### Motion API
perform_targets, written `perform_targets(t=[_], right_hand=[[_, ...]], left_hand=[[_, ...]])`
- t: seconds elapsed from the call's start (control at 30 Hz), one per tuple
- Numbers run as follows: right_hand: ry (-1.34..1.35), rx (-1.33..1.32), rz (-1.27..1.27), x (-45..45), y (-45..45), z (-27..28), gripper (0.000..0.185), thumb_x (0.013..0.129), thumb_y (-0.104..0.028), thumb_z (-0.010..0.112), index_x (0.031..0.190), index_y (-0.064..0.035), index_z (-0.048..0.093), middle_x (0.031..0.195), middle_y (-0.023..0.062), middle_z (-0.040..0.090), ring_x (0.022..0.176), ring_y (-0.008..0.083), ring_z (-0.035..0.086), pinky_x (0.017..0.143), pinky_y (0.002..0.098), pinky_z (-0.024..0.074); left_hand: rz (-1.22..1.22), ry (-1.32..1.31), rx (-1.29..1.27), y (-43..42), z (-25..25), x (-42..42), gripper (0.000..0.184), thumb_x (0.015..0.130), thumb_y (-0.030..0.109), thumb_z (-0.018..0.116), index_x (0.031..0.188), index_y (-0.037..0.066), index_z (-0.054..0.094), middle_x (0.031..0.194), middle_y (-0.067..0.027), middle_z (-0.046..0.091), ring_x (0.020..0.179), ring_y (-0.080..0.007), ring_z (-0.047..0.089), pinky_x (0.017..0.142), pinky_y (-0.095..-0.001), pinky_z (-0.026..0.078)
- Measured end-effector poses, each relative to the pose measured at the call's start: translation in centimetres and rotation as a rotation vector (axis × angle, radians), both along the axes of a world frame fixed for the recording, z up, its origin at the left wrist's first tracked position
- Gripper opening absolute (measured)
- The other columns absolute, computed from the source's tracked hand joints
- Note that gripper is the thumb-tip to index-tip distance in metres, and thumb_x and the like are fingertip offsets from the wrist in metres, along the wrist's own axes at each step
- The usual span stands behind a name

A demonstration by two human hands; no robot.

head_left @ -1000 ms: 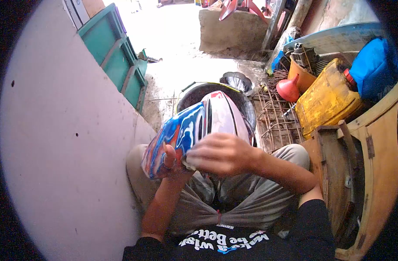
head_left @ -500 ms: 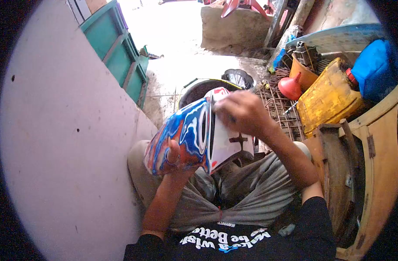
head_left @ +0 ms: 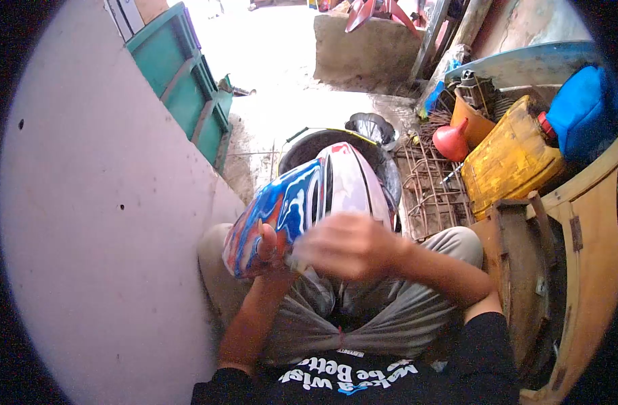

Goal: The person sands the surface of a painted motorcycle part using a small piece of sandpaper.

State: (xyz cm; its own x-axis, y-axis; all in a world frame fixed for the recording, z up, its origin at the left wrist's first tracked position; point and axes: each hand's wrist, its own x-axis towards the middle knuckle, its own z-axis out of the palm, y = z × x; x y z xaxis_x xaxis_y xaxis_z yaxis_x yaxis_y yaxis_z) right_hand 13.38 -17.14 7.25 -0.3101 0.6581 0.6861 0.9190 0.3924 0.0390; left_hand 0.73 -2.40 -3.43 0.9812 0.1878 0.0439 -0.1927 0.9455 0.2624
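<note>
Two bare hands are at the near end of a painted shell [head_left: 278,202], which lies tilted above the lap, over the grey trousers [head_left: 309,331] and in front of the black shirt [head_left: 457,368]. Left hand [head_left: 267,250]: thumb upright against the blue, red and white swirled face, other fingers out of view; whether they clamp the edge I cannot tell. Right hand [head_left: 349,246]: blurred, knuckles up, fingers apparently bunched at the shell's near edge; a small pale piece [head_left: 294,263] shows at their tips, too indistinct to identify, and its grip cannot be confirmed. Risk noted: if the left hand gives too little support, sideways pressure from the right could roll the smooth, curved shell off the lap. A hard particle caught under the right fingers could scratch the painted finish. The far end reaches over a black tub [head_left: 302,147]; a slip forward could knock it against the rim. Right side: rusty rods [head_left: 434,192], whose bare ends could mark the paint on contact, a yellow jerrycan [head_left: 511,158], a red funnel [head_left: 452,140] and an orange bucket [head_left: 475,128]. Beyond the tub sits a black scalloped pot [head_left: 369,127]; farthest, a concrete block [head_left: 363,50]
</note>
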Motion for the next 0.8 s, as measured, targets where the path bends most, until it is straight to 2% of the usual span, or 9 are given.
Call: perform_targets(t=[0.03,0.13,0.17,0.27,0.33,0.43,0.57,0.6,0.8], right_hand=[[0.052,-0.047,-0.137,1.6,0.0,0.2,0.017,0.085,-0.015,0.068,0.101,-0.0112,0.072,0.097,0.0051,0.073,0.089,0.0218,0.073,0.081,0.0364,0.0601],[0.121,-0.087,-0.472,6.6,0.4,0.3,0.020,0.084,-0.017,0.070,0.104,-0.0129,0.072,0.102,0.0055,0.074,0.091,0.0245,0.073,0.078,0.0409,0.0590],[0.119,-0.072,-0.388,5.6,0.2,-0.3,0.018,0.086,-0.017,0.069,0.103,-0.0123,0.073,0.104,0.0061,0.074,0.092,0.0239,0.073,0.080,0.0401,0.0596],[0.069,-0.016,-0.009,-0.4,0.0,-0.2,0.019,0.091,-0.014,0.064,0.107,-0.0103,0.074,0.111,0.0080,0.075,0.101,0.0209,0.074,0.091,0.0365,0.0609],[0.055,0.020,0.037,0.6,0.4,-0.2,0.019,0.089,-0.013,0.066,0.106,-0.0100,0.074,0.108,0.0094,0.076,0.098,0.0233,0.075,0.087,0.0378,0.0615],[0.252,-0.027,-0.325,5.7,0.8,0.3,0.020,0.084,-0.011,0.072,0.105,-0.0108,0.074,0.104,0.0103,0.076,0.093,0.0287,0.075,0.084,0.0407,0.0611],[0.137,-0.002,-0.008,0.2,0.1,-0.1,0.019,0.089,-0.011,0.067,0.108,-0.0104,0.074,0.112,0.0065,0.075,0.102,0.0229,0.074,0.088,0.0400,0.0609],[-0.016,0.016,-0.028,-1.7,-0.3,1.4,0.019,0.090,-0.011,0.066,0.108,-0.0109,0.074,0.112,0.0060,0.075,0.100,0.0219,0.074,0.087,0.0399,0.0609],[0.084,-0.115,-0.392,4.3,-0.5,1.4,0.021,0.090,-0.012,0.067,0.110,-0.0110,0.074,0.110,0.0086,0.076,0.097,0.0263,0.075,0.084,0.0395,0.0613]], left_hand=[[-0.005,-0.158,0.085,-0.4,1.1,0.4,0.103,0.088,0.074,0.066,0.157,0.003,0.036,0.144,-0.0140,0.058,0.118,-0.0246,0.066,0.093,-0.0397,0.059],[0.037,-0.070,0.190,-1.5,5.1,-0.2,0.106,0.086,0.076,0.067,0.157,0.004,0.035,0.142,-0.0124,0.059,0.120,-0.0249,0.065,0.093,-0.0403,0.058],[-0.013,-0.195,0.194,-0.9,4.8,-0.1,0.107,0.085,0.077,0.067,0.157,0.004,0.035,0.142,-0.0126,0.059,0.121,-0.0253,0.064,0.094,-0.0407,0.058],[0.127,-0.036,0.357,-1.7,3.3,0.2,0.112,0.082,0.079,0.068,0.157,0.003,0.035,0.144,-0.0144,0.056,0.127,-0.0273,0.061,0.101,-0.0421,0.055],[0.152,-0.036,0.418,-1.2,3.1,0.3,0.112,0.083,0.079,0.067,0.156,0.001,0.035,0.146,-0.0157,0.055,0.129,-0.0281,0.059,0.104,-0.0430,0.053],[0.262,-0.058,0.514,-2.4,6.3,0.7,0.109,0.088,0.081,0.056,0.153,-0.004,0.037,0.147,-0.0196,0.053,0.130,-0.0295,0.057,0.111,-0.0461,0.047],[0.227,-0.032,0.387,-0.8,-1.0,0.0,0.107,0.085,0.073,0.070,0.156,0.002,0.035,0.150,-0.0142,0.052,0.129,-0.0288,0.058,0.106,-0.0423,0.053],[0.217,-0.024,0.384,-0.8,-0.3,0.1,0.107,0.085,0.074,0.070,0.156,0.002,0.035,0.150,-0.0143,0.052,0.129,-0.0288,0.058,0.106,-0.0424,0.053],[0.147,-0.006,0.449,-2.0,3.7,0.2,0.108,0.084,0.076,0.068,0.156,0.001,0.036,0.150,-0.0148,0.052,0.130,-0.0289,0.058,0.107,-0.0430,0.051]])
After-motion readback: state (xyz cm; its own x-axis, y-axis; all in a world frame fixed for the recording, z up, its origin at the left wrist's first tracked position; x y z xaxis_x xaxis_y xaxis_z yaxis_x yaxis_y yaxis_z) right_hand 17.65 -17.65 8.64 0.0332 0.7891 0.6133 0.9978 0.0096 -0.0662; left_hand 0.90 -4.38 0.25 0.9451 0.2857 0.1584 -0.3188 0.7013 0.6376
